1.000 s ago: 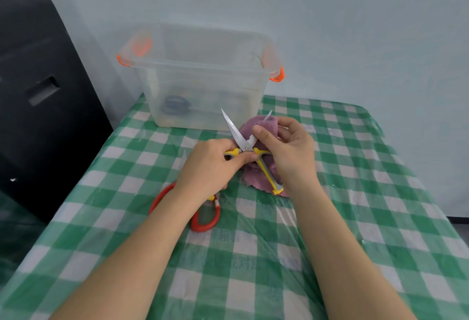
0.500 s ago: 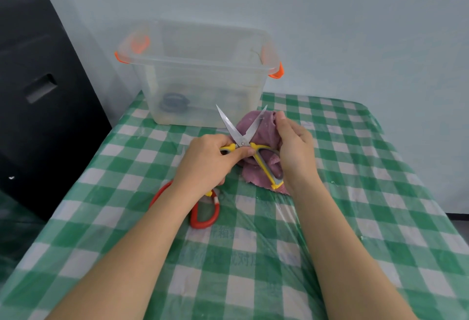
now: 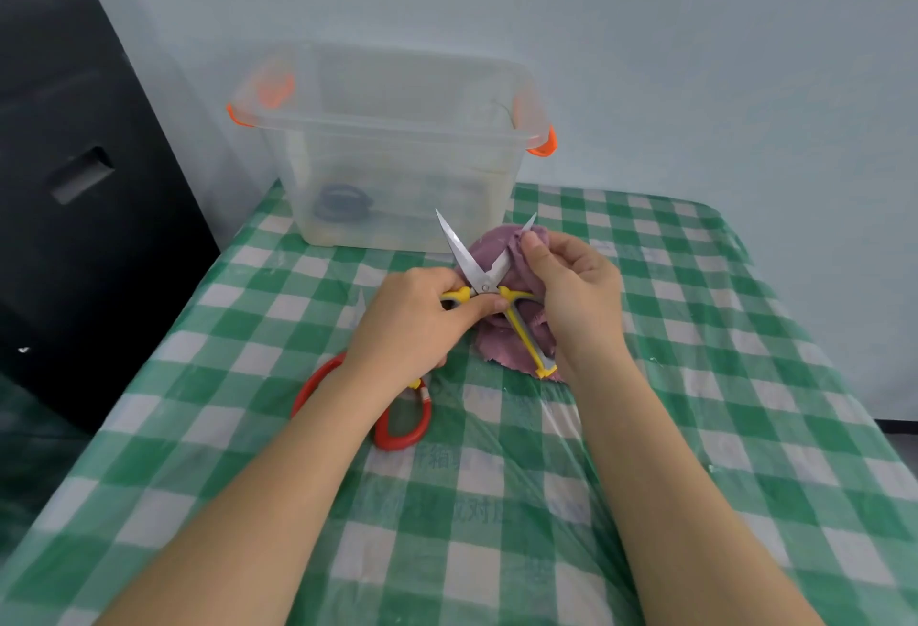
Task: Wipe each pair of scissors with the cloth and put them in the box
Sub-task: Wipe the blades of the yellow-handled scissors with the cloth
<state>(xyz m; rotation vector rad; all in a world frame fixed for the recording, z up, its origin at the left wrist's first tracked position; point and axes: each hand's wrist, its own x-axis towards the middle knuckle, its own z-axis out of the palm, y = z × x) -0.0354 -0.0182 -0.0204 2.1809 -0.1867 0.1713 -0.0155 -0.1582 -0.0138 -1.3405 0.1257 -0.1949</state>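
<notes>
My left hand (image 3: 412, 322) grips the left handle of the yellow-handled scissors (image 3: 484, 277), whose blades stand spread apart in a V. My right hand (image 3: 576, 297) pinches the purple cloth (image 3: 492, 253) around the right blade near its tip. The rest of the cloth hangs down behind the scissors onto the table. A clear plastic box (image 3: 392, 148) with orange clips stands at the back of the table, with a dark-handled pair of scissors (image 3: 343, 203) inside. Red-handled scissors (image 3: 402, 421) lie on the table under my left forearm.
The table wears a green and white checked cloth (image 3: 695, 377) under clear plastic. A black case (image 3: 79, 188) stands off the table's left edge. A pale wall rises right behind the box.
My right hand has slid the cloth up the right blade, from near the pivot to the tip. The left hand keeps its hold on the handle.
</notes>
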